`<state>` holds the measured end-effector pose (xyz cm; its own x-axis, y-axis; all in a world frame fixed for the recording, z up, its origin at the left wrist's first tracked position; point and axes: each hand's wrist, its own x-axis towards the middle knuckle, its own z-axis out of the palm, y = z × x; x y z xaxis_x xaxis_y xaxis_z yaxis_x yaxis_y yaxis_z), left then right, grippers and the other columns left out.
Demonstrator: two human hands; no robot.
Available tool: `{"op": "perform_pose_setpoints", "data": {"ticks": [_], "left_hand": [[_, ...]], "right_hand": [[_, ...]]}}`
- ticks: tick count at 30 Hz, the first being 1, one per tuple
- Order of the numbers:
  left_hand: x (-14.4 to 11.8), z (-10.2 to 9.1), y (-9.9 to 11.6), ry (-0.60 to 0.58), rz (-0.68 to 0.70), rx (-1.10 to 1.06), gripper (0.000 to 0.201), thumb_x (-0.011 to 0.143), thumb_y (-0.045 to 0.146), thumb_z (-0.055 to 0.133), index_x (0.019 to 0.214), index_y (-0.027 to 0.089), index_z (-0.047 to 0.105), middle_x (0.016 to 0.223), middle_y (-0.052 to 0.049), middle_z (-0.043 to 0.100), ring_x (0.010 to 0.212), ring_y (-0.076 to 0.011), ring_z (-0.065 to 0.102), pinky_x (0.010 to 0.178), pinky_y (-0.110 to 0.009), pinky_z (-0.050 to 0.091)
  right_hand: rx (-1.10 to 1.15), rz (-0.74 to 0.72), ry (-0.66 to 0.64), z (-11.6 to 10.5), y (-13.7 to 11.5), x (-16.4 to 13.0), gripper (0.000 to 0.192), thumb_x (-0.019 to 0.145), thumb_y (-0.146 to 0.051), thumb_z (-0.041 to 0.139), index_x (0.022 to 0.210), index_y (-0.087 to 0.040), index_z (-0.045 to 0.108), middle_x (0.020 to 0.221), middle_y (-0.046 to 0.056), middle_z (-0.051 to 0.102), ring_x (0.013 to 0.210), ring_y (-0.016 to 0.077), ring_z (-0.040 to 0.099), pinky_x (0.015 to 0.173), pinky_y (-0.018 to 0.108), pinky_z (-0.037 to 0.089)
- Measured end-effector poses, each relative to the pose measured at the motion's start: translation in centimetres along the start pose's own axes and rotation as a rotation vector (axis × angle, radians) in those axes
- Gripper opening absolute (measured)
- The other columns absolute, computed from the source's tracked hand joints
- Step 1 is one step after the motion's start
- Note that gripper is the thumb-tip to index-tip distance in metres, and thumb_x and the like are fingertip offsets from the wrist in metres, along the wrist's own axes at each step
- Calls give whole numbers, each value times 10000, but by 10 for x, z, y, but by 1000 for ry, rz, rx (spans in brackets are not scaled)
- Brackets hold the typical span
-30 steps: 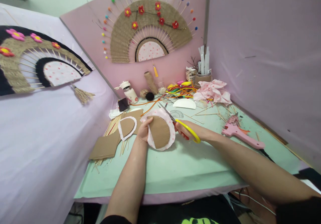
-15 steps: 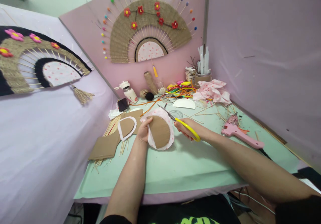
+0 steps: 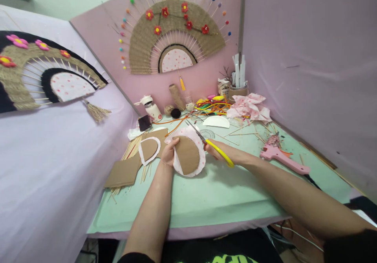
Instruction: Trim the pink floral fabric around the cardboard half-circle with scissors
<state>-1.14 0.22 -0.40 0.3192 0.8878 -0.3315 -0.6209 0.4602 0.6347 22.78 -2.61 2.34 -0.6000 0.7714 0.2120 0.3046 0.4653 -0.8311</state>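
Your left hand (image 3: 169,151) is closed in a pinch, its thumb pressed on the brown face of a D-shaped cardboard piece (image 3: 187,155); the piece sits just to the right of those fingers, above the worktop (image 3: 235,204). White fabric with pink dots (image 3: 202,161) lies behind the cardboard and shows as a rim around it. Your right hand (image 3: 215,149) is curled around the yellow-handled scissors (image 3: 223,154), just right of the fabric; how far apart its fingers are, you cannot tell. The blades point away and to the left, over the fabric's far edge.

Just left of your left fingers lies a second cardboard piece edged in white fabric (image 3: 144,161), and beyond it a stack of plain cardboard (image 3: 122,172) on thin wooden sticks (image 3: 116,192). Past your right fingers are a clear protractor (image 3: 207,133) and a white half-disc (image 3: 216,122). Well to their right rests a pink glue gun (image 3: 284,162). Farthest from both hands, a woven fan with red flowers (image 3: 176,19) hangs on the pink wall.
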Motion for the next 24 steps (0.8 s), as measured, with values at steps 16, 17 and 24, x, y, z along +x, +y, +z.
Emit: {"op": "perform_pose_setpoints", "data": {"ticks": [16, 17, 24], "left_hand": [[-3, 6, -1, 10, -12, -27, 237, 773, 176, 536, 934, 83, 683, 846, -123, 744, 976, -296, 669, 950, -413, 467], [-3, 5, -1, 3, -11, -21, 245, 773, 180, 537, 946, 83, 681, 854, -125, 743, 977, -298, 669, 949, -414, 467], [-1, 1, -1, -31, -17, 13, 276, 779, 199, 540, 990, 80, 671, 906, -136, 738, 989, -307, 663, 952, -427, 462]], "right_hand": [[85, 161, 6, 0, 4, -1, 455, 852, -604, 389, 683, -184, 432, 507, -38, 425, 443, 95, 389, 445, 228, 290], [89, 177, 12, 0, 3, -1, 443, 847, -593, 412, 689, -181, 451, 498, -41, 420, 434, 94, 387, 438, 225, 281], [109, 307, 3, 3, 8, 1, 379, 814, -545, 500, 682, -190, 478, 440, -54, 402, 373, 98, 396, 385, 213, 271]]}}
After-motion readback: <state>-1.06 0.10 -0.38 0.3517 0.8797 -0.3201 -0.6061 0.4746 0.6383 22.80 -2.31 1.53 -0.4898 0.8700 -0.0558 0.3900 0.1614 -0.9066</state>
